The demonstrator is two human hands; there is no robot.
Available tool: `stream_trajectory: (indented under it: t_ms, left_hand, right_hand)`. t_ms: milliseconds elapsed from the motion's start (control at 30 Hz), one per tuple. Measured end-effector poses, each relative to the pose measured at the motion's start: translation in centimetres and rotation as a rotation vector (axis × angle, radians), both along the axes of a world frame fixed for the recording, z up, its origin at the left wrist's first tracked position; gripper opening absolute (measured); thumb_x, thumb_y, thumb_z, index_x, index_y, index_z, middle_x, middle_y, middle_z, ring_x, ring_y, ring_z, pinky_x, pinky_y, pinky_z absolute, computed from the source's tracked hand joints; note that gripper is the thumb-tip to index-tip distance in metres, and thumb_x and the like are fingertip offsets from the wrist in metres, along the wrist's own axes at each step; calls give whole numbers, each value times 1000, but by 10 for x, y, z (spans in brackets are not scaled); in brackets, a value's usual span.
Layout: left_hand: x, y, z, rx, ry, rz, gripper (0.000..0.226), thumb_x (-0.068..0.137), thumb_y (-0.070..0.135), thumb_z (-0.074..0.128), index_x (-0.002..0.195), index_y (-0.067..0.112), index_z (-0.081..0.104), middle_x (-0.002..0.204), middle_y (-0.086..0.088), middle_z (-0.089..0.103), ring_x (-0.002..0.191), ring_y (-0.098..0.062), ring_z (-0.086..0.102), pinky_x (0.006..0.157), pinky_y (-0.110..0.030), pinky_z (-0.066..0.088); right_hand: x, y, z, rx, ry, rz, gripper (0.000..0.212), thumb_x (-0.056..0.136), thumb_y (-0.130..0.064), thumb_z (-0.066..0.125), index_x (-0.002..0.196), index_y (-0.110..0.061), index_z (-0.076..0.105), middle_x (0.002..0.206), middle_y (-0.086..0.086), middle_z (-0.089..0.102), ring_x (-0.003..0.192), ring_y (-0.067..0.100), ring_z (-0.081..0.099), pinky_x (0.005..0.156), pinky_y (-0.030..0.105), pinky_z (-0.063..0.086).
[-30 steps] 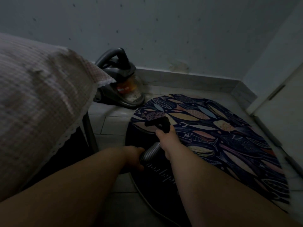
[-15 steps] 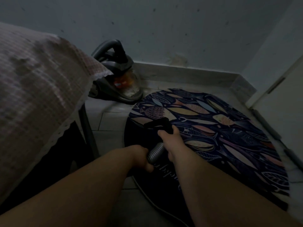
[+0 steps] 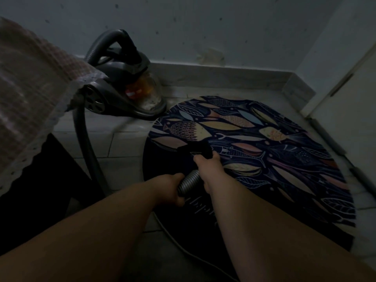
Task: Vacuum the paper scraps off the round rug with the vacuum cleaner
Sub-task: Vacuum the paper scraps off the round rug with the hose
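- Compared with half a second ago, more of the vacuum cleaner shows past the checked cloth. Its side wheel and a long grey stretch of hose are now visible.
- The grip is unchanged: the left hand is curled round the ribbed hose end, and the right hand grasps the part just behind the black nozzle.
- The nozzle stays over the near left part of the round rug.
- The rug is dark, with coloured fish and leaves, and lies flat on the tiled floor.
- The vacuum cleaner stands just beyond the rug's far left edge.
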State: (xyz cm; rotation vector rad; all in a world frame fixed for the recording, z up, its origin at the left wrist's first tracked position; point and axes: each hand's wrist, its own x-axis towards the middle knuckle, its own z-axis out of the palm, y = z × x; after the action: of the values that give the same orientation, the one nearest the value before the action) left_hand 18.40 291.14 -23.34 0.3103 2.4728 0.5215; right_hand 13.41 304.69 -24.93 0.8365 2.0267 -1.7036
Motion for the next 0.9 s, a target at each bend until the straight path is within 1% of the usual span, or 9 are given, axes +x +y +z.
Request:
stream_trajectory:
  t_ms: [100,200,267,367,533,633,733,900]
  left_hand:
    - [-3,14,-1,30,-35,-16,58,82,27,65,134,19,40,122,-9,59,109,-23,58,88,-27,46]
    - [-7,30,0,39,-57,-51,70,83,27,64,144,24,30,128,-9,55,113,-23,56,93,-28,46]
    - [-8,44,-1,46,-64,-81,75,83,27,65,146,26,25,130,-8,54,115,-23,56,96,-28,46]
    - [-9,70,-3,71,-72,-114,79,82,27,66,147,29,22,130,-7,55,115,-22,56,97,-28,46]
    - [-4,120,-3,82,-63,-185,83,84,29,65,150,29,14,138,-6,49,121,-21,51,96,-23,40]
    - [-2,147,-4,79,-50,-212,82,83,35,67,149,24,19,139,-7,48,122,-22,50,97,-24,40]
    - [0,169,-5,65,-70,-236,77,79,41,70,142,20,31,134,-7,51,118,-22,52,95,-27,44]
    - [8,205,-12,43,-64,-327,60,80,33,71,130,17,42,126,-7,55,111,-22,55,87,-26,44]
  right_hand:
    - [1,17,0,-6,-17,-35,77,96,-32,54,155,-37,5,148,10,36,117,32,46,102,47,43]
    - [3,34,-1,-13,-18,-77,78,94,-33,56,154,-40,6,146,12,40,117,35,50,101,53,45]
    - [4,50,0,-30,-25,-109,78,95,-32,55,154,-40,5,145,12,40,115,36,51,100,54,46]
    - [9,80,1,-13,-38,-155,76,97,-33,54,154,-40,4,148,11,38,118,36,49,102,53,45]
    - [19,132,-5,6,-45,-243,75,97,-37,52,154,-41,3,149,12,38,116,37,51,99,53,46]
    - [28,162,-9,-6,-34,-301,77,97,-37,54,154,-42,2,151,10,36,119,37,50,99,54,47]
    - [35,187,-12,-28,-44,-363,78,96,-36,55,152,-45,2,154,9,31,125,38,46,99,57,46]
    - [51,225,-17,-39,22,-452,76,95,-32,57,152,-45,10,146,8,43,114,37,53,94,57,50]
